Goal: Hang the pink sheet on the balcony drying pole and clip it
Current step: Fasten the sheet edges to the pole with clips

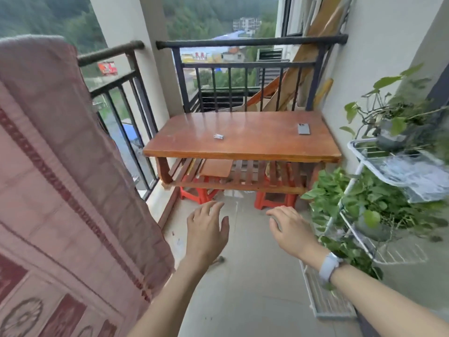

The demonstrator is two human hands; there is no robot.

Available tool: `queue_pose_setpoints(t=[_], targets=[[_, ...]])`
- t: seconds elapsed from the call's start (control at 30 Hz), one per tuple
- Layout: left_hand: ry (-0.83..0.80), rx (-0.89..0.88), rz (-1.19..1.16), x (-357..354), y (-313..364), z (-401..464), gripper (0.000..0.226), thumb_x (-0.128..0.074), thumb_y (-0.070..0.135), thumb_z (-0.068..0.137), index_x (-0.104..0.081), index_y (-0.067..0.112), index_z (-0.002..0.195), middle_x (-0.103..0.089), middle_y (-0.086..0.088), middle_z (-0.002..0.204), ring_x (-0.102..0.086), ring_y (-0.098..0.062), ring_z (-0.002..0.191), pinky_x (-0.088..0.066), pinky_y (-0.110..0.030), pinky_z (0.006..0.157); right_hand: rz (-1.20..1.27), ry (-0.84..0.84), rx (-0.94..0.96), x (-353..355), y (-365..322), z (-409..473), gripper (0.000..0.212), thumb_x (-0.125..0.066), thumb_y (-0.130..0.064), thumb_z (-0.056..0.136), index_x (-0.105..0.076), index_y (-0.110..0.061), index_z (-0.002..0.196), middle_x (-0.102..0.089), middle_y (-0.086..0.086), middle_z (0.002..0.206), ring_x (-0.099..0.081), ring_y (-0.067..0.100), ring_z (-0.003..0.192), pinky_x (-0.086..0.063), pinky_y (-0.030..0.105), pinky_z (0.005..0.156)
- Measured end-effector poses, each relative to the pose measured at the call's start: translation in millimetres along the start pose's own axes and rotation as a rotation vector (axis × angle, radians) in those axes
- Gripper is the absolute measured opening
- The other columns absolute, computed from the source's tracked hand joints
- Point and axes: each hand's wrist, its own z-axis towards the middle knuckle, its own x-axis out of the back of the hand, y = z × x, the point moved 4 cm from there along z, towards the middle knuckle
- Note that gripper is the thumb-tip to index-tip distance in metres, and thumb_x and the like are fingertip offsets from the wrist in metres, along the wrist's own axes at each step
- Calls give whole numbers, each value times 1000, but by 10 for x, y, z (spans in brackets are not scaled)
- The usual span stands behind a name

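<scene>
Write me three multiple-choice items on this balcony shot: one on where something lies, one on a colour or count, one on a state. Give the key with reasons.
1. Where does the small clip lie?
A. On the wooden table top
B. On the floor tiles
C. On the white plant rack

2. What colour are the plastic stools under the table?
A. Blue
B. Red
C. White

3. What state is the pink sheet in?
A. Folded on the table
B. Bundled in both hands
C. Draped over the railing at left, hanging down

Key:
1 A: the clip sits near the middle of the table top, left of the grey phone.
2 B: red legs show below the table's slatted lower shelf.
3 C: the sheet falls from the rail, while the left hand and right hand are open and hold nothing.
</scene>
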Motion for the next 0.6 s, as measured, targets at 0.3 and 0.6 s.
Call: queue_pose_setpoints(t=[0.3,0.6], targets=[[-56,210,20,-904,-1082,1756,36,-50,24,87,-52,14,121,-55,-5,126,-49,-27,117,-38,-40,93,76,-190,29,-1039,618,2123,33,-36,-23,87,-60,-13,108,-62,5,110,-52,23,107,-41,32,90],[-131,346,-26,-1752,-1973,4020,35,-43,29,90,-51,10,118,-53,-11,121,-47,-34,113,-41,-45,91,6,-417,-28,-2004,1100,4528,30,-38,-19,92,-53,-17,117,-55,3,121,-47,21,115,-40,32,89]])
